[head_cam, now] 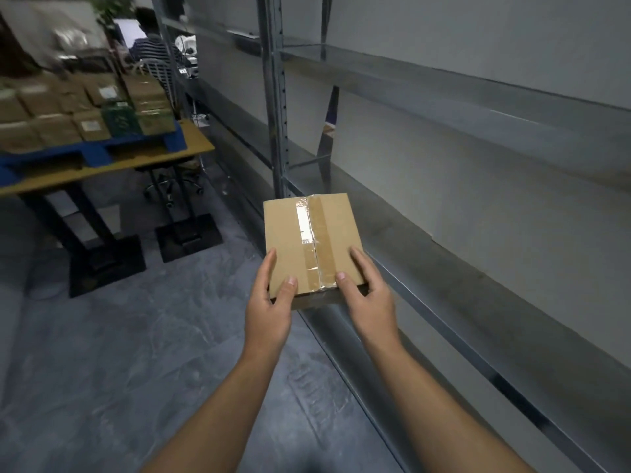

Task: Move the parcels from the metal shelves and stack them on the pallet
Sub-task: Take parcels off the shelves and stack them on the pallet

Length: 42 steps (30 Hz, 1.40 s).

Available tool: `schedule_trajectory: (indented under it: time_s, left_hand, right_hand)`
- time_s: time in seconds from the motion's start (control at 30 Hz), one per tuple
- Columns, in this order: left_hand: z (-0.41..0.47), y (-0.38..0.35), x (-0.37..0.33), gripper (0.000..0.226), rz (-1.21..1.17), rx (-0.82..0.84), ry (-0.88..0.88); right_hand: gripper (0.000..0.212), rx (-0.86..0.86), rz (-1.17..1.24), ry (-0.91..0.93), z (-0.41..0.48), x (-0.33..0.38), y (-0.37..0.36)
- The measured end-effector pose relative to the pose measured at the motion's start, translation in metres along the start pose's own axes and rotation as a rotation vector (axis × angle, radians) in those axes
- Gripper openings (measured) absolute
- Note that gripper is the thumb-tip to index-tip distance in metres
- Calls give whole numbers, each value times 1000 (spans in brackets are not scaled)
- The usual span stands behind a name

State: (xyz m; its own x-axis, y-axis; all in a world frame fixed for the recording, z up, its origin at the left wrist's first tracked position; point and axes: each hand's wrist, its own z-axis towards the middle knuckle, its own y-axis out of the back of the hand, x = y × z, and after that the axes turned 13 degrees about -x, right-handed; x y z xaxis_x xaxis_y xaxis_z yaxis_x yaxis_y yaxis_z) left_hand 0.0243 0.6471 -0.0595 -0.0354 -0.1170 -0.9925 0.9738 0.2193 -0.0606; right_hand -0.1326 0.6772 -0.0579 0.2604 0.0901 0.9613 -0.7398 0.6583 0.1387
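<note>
A flat brown cardboard parcel (309, 233) sealed with clear and brown tape is held in the air in front of me, over the front edge of the metal shelves (461, 233). My left hand (271, 302) grips its near left corner, thumb on top. My right hand (368, 295) grips the near right corner the same way. The blue pallet (61, 155) lies on a wooden table (191, 145) at the far left, with several brown and green parcels (85, 110) stacked on it.
The shelf boards to my right hold nothing that I can see. A steel upright (275, 97) stands just beyond the parcel. Grey floor (136, 353) stretches between me and the table. A person in a striped shirt (150, 46) sits far back.
</note>
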Motion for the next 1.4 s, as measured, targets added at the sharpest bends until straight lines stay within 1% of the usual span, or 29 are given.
schedule_trajectory:
  time_s: [0.13, 0.33, 0.67, 0.87, 1.17, 1.4]
  left_hand:
    - [31, 19, 3, 53, 6, -87, -1]
    - [95, 52, 5, 51, 32, -235, -6]
    - [241, 73, 4, 55, 65, -441, -56]
    - [310, 82, 5, 58, 33, -560, -75]
    - [402, 119, 20, 68, 56, -655, -60]
    - [512, 168, 38, 63, 79, -604, -95]
  right_hand:
    - [54, 85, -2, 0, 14, 3, -44]
    - [53, 229, 57, 6, 42, 9, -127]
    - [51, 439, 138, 62, 137, 27, -277]
    - [52, 565, 155, 94, 182, 34, -354]
    - [53, 627, 167, 92, 212, 32, -459]
    - [54, 592, 183, 73, 239, 37, -569]
